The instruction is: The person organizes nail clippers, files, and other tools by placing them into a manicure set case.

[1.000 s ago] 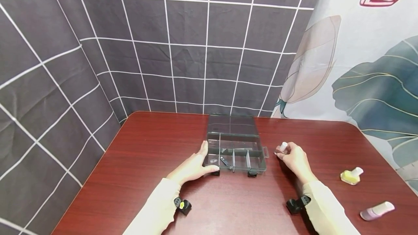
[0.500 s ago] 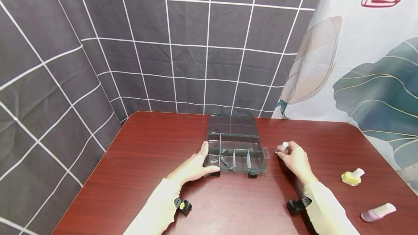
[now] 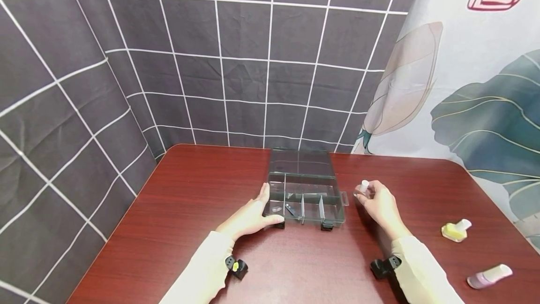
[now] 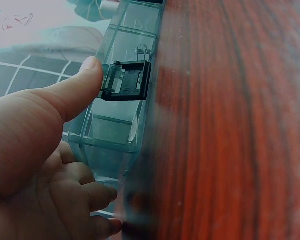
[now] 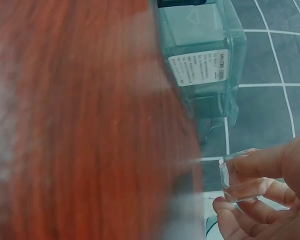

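A small clear nail polish bottle (image 3: 363,188) with a white cap sits pinched in the fingers of the right hand (image 3: 381,206), just right of a clear compartment box (image 3: 304,196) whose lid stands open at mid-desk. The left hand (image 3: 250,217) lies open against the box's left side, thumb at its black front latch (image 4: 126,81). Well apart on the red-brown desk (image 3: 190,210), a yellow bottle (image 3: 454,230) and a lilac bottle (image 3: 489,276) lie to the right.

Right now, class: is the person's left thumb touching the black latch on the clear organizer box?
Touching. In the left wrist view the left thumb tip presses against the black latch on the organizer box.
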Available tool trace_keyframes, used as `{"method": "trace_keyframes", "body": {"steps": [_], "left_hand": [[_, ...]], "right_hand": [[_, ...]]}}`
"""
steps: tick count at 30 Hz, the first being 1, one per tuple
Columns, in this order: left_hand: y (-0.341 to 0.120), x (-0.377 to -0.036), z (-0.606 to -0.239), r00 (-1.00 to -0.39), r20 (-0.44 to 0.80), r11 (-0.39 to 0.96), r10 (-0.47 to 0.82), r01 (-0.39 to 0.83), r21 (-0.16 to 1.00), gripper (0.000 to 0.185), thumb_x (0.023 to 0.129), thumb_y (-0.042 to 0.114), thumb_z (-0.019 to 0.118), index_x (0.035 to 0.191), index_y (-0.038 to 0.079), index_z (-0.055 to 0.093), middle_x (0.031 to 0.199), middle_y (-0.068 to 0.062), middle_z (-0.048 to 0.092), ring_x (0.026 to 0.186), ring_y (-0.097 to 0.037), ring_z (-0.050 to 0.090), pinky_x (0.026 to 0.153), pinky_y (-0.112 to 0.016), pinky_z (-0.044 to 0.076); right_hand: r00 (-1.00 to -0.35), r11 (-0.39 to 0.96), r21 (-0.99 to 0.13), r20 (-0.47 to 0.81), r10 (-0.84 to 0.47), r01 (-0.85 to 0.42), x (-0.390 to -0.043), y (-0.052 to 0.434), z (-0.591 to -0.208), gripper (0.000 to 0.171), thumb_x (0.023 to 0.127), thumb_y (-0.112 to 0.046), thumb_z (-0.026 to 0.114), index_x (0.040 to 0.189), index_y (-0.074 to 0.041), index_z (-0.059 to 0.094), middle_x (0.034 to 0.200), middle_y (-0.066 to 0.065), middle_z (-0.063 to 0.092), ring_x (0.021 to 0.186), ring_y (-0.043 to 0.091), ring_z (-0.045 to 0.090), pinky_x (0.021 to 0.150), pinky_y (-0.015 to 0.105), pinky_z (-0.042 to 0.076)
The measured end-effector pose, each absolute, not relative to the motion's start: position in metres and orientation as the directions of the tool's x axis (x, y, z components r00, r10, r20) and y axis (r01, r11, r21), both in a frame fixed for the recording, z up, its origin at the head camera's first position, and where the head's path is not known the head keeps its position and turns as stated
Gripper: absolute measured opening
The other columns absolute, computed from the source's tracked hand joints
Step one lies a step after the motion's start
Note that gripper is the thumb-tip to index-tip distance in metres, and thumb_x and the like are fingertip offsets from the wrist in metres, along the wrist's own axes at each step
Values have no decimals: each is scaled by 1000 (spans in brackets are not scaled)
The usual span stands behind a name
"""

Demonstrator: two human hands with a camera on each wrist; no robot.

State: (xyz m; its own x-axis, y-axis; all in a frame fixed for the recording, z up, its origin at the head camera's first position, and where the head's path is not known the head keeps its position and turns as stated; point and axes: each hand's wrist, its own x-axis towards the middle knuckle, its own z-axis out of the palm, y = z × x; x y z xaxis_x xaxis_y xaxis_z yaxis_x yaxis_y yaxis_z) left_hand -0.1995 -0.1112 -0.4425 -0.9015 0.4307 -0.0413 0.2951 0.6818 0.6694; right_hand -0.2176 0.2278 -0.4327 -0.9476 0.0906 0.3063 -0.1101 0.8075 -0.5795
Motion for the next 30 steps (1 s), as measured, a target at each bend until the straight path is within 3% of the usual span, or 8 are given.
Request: {"method": "trace_keyframes", "body": {"steps": [17, 30], "left_hand": [[-113, -198, -443, -907, -39, 685, 420, 288, 669, 98, 84, 49, 62, 149, 1, 6, 154, -14, 3, 135, -30, 23, 110, -45, 19], [-111, -199, -442, -901, -43, 685, 432, 296, 666, 98, 85, 49, 62, 148, 0, 6, 154, -15, 2, 135, -27, 24, 110, -44, 18]], "right_hand": [[-942, 754, -626, 335, 28, -201, -220, 200, -410, 19, 81, -7, 68, 91, 1, 54, 83, 14, 58, 75, 28, 55, 67, 40, 44], [-935, 736, -627, 354, -23, -256, -227, 178, -405, 23, 78, -3, 70, 95, 2, 56, 84, 14, 60, 73, 27, 56, 66, 37, 45]]}}
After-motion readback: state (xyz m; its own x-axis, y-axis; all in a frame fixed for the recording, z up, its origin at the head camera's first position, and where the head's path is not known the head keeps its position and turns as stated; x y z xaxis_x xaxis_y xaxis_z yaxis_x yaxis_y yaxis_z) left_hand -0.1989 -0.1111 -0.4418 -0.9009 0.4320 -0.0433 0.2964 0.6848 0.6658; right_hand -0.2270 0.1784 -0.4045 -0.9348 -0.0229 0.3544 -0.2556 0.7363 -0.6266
